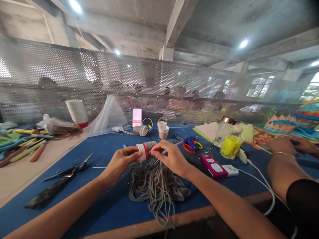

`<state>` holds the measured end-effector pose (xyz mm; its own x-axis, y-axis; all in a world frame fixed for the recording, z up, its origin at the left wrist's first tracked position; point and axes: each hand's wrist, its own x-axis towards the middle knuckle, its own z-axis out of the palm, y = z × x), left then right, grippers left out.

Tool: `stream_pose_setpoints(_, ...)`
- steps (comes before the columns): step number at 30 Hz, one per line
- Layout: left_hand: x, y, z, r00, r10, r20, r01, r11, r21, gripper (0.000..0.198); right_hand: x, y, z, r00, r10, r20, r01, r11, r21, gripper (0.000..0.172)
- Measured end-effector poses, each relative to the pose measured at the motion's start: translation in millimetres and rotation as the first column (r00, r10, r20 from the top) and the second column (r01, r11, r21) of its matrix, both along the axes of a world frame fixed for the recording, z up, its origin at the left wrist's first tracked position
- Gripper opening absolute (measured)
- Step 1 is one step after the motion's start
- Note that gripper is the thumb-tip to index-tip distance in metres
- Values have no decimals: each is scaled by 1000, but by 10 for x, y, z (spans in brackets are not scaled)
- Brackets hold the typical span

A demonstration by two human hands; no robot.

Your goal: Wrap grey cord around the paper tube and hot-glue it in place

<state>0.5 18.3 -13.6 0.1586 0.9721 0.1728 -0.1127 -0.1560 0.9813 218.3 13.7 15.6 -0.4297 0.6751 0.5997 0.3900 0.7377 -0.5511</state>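
In my left hand (121,162) is a small white paper cup (142,148) with a red band, tipped on its side. Thumb and fingers close around its rim end. Grey cord is wound around the other end of the cup. Beside it, my right hand (173,158) pinches a strand of the same cord against the cup. That strand runs down into a loose tangled heap of grey cord (159,186) below both hands, some of it hanging over the table's front edge.
Black scissors (72,171) and a dark brush (47,192) lie left. Behind stand a phone (137,117), a small basket-like cup (163,130) and stacked paper cups (76,113). Rightward are a blue glue gun (191,143), a purple power bank (213,166), a yellow bottle (231,144) and another person's hands (282,146).
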Motion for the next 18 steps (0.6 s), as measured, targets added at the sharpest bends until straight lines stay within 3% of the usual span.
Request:
stream_pose_setpoints(9, 7, -29, -22, 993, -106, -50, 106, 994, -1, 25, 23, 68, -24, 999, -32, -21, 33, 996, 84, 15)
stream_pose_setpoints(18, 35, -45, -11, 994, -99, -36, 99, 995, -11, 30, 3, 80, -32, 999, -28, -44, 33, 994, 104, 15)
